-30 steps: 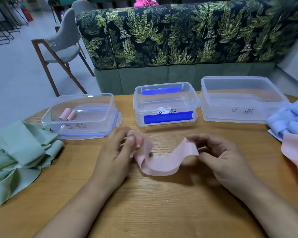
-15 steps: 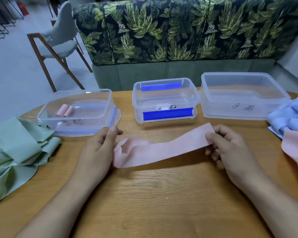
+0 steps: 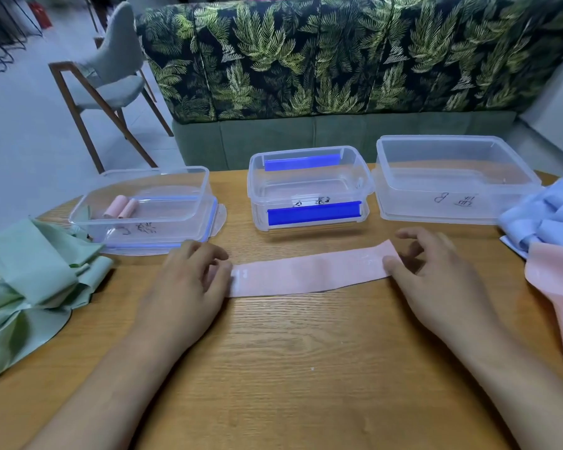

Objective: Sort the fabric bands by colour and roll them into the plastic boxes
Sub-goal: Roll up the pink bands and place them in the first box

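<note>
A pink fabric band (image 3: pixel 309 273) lies flat and stretched out on the wooden table (image 3: pixel 306 368). My left hand (image 3: pixel 189 280) rests on its left end with the fingers laid over it. My right hand (image 3: pixel 436 277) sits at its right end, thumb tip touching the fabric and fingers spread loosely above the table. Behind stand three clear plastic boxes. The left box (image 3: pixel 163 222) holds two pink rolls (image 3: pixel 121 206). Nothing lies in the middle box (image 3: pixel 257 190) with blue clips or in the right box (image 3: pixel 403 203).
A heap of green bands (image 3: pixel 30 280) lies at the table's left edge. Blue bands (image 3: pixel 546 216) and more pink bands (image 3: pixel 559 287) are piled at the right edge. A leaf-print sofa (image 3: pixel 338 60) stands behind the table and a chair (image 3: pixel 111 76) at the back left.
The pink band was held curved in the air between both hands. It was pulled straight and now lies flat on the table, with my right hand's pinch released.
</note>
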The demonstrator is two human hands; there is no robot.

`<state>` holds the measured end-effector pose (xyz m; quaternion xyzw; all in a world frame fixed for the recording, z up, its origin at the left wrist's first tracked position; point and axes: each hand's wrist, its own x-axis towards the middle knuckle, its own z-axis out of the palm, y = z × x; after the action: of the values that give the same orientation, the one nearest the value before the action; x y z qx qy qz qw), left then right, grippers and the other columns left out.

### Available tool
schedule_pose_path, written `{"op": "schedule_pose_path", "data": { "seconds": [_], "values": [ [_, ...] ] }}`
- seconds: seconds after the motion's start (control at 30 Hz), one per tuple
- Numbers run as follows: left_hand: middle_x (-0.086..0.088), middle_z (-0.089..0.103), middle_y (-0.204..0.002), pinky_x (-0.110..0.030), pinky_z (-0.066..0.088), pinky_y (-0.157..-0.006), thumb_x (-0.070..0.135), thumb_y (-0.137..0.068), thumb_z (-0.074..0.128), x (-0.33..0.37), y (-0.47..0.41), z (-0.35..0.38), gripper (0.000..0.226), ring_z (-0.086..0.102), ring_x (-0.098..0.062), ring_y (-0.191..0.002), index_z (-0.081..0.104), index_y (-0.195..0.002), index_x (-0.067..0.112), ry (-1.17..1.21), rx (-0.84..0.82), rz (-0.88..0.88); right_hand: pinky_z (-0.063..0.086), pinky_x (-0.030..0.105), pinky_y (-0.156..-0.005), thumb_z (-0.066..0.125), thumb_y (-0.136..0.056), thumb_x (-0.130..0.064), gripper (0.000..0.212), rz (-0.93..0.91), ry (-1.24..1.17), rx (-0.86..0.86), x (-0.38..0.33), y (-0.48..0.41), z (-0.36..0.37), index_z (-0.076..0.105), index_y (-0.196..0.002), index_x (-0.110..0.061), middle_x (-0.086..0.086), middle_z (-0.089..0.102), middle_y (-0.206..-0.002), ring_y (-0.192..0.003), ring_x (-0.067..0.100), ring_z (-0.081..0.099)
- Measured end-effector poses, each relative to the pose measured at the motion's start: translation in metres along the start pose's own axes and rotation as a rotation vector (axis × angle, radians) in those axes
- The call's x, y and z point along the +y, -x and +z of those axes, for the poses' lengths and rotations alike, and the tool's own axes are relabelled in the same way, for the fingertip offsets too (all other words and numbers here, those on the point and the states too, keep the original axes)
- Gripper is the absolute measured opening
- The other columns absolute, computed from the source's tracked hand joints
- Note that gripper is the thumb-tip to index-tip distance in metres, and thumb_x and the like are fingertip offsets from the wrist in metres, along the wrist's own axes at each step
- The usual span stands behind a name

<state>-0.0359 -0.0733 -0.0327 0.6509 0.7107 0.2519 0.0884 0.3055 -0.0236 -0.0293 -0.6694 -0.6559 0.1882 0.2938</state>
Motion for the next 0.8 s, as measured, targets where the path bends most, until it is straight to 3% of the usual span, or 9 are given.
{"op": "schedule_pose_path", "data": {
  "seconds": [0.1, 0.2, 0.27, 0.33, 0.43, 0.53, 0.6, 0.7, 0.8],
  "values": [
    [0.024, 0.062, -0.117, -0.036, 0.044, -0.098, 0.049, -0.108, 0.042, -0.002, 0.000, 0.005, 0.031, 0.053, -0.004, -0.114, 0.066, -0.123, 0.036, 0.019, -0.068, 0.123, 0.041, 0.032, -0.065, 0.065, -0.097, -0.045, 0.009, -0.046, 0.056, 0.024, -0.008, 0.007, 0.001, 0.062, -0.095, -0.037, -0.017, 0.059, -0.095, -0.080, 0.000, 0.059],
    [0.020, 0.070, -0.095, -0.025, 0.047, -0.085, 0.051, -0.108, 0.042, 0.003, 0.003, 0.002, 0.034, 0.062, -0.003, -0.096, 0.070, -0.106, 0.033, 0.162, -0.053, 0.092, 0.045, 0.029, -0.063, 0.058, -0.099, -0.053, 0.027, -0.067, 0.164, -0.033, -0.009, 0.012, 0.005, 0.063, -0.082, -0.034, -0.017, 0.065, -0.078, -0.080, 0.005, 0.060],
    [0.009, 0.071, -0.073, -0.021, 0.045, -0.067, 0.053, -0.109, 0.046, 0.010, 0.007, -0.001, 0.039, 0.065, -0.008, -0.072, 0.073, -0.092, 0.029, 0.325, -0.120, 0.058, 0.047, 0.033, -0.072, 0.060, -0.099, -0.050, 0.017, -0.135, 0.161, -0.053, -0.009, 0.013, 0.010, 0.067, -0.087, -0.039, -0.020, 0.065, -0.090, -0.092, 0.008, 0.057],
    [0.002, 0.070, -0.064, -0.021, 0.045, -0.061, 0.047, -0.106, 0.048, 0.018, 0.012, -0.003, 0.039, 0.060, -0.009, -0.057, 0.076, -0.089, 0.027, 0.425, -0.234, 0.068, 0.048, 0.040, -0.089, 0.062, -0.099, -0.043, 0.010, -0.201, 0.138, -0.068, -0.006, 0.013, 0.015, 0.071, -0.098, -0.040, -0.022, 0.065, -0.104, -0.105, 0.009, 0.052],
    [0.007, 0.073, -0.079, -0.023, 0.050, -0.069, 0.033, -0.106, 0.060, 0.017, 0.013, 0.002, 0.016, 0.066, -0.014, -0.071, 0.075, -0.103, 0.034, 0.389, -0.225, 0.157, 0.046, 0.045, -0.099, 0.061, -0.099, -0.035, 0.015, -0.222, 0.137, -0.074, -0.002, 0.011, 0.018, 0.073, -0.107, -0.039, -0.022, 0.064, -0.113, -0.113, 0.010, 0.049],
    [0.006, 0.073, -0.091, -0.032, 0.053, -0.075, 0.015, -0.101, 0.070, 0.013, 0.014, 0.004, 0.025, 0.066, -0.021, -0.080, 0.072, -0.116, 0.034, 0.383, -0.277, 0.284, 0.042, 0.044, -0.107, 0.054, -0.102, -0.037, 0.025, -0.284, 0.164, -0.134, 0.000, 0.011, 0.020, 0.070, -0.122, -0.039, -0.020, 0.063, -0.127, -0.125, 0.011, 0.049],
    [0.006, 0.073, -0.091, -0.032, 0.053, -0.072, 0.010, -0.097, 0.073, 0.014, 0.017, 0.006, 0.030, 0.064, -0.022, -0.076, 0.072, -0.118, 0.033, 0.417, -0.361, 0.364, 0.032, 0.047, -0.121, 0.044, -0.104, -0.042, 0.041, -0.373, 0.209, -0.244, -0.001, 0.011, 0.023, 0.057, -0.142, -0.042, -0.024, 0.054, -0.147, -0.142, 0.006, 0.040],
    [0.009, 0.076, -0.091, -0.024, 0.050, -0.067, 0.013, -0.095, 0.079, 0.020, 0.023, 0.008, 0.029, 0.065, -0.017, -0.071, 0.072, -0.116, 0.032, 0.482, -0.466, 0.382, 0.007, 0.046, -0.131, 0.034, -0.112, -0.043, 0.051, -0.441, 0.269, -0.426, -0.005, 0.009, 0.025, 0.024, -0.161, -0.050, -0.035, 0.029, -0.162, -0.156, -0.008, 0.011],
    [0.008, 0.079, -0.093, -0.023, 0.051, -0.068, 0.012, -0.094, 0.081, 0.022, 0.025, 0.009, 0.028, 0.068, -0.016, -0.071, 0.074, -0.114, 0.030, 0.535, -0.502, 0.365, 0.006, 0.045, -0.132, 0.035, -0.111, -0.045, 0.053, -0.442, 0.261, -0.401, -0.005, 0.008, 0.027, 0.022, -0.162, -0.047, -0.031, 0.028, -0.165, -0.157, -0.006, 0.010]
  ]
}}
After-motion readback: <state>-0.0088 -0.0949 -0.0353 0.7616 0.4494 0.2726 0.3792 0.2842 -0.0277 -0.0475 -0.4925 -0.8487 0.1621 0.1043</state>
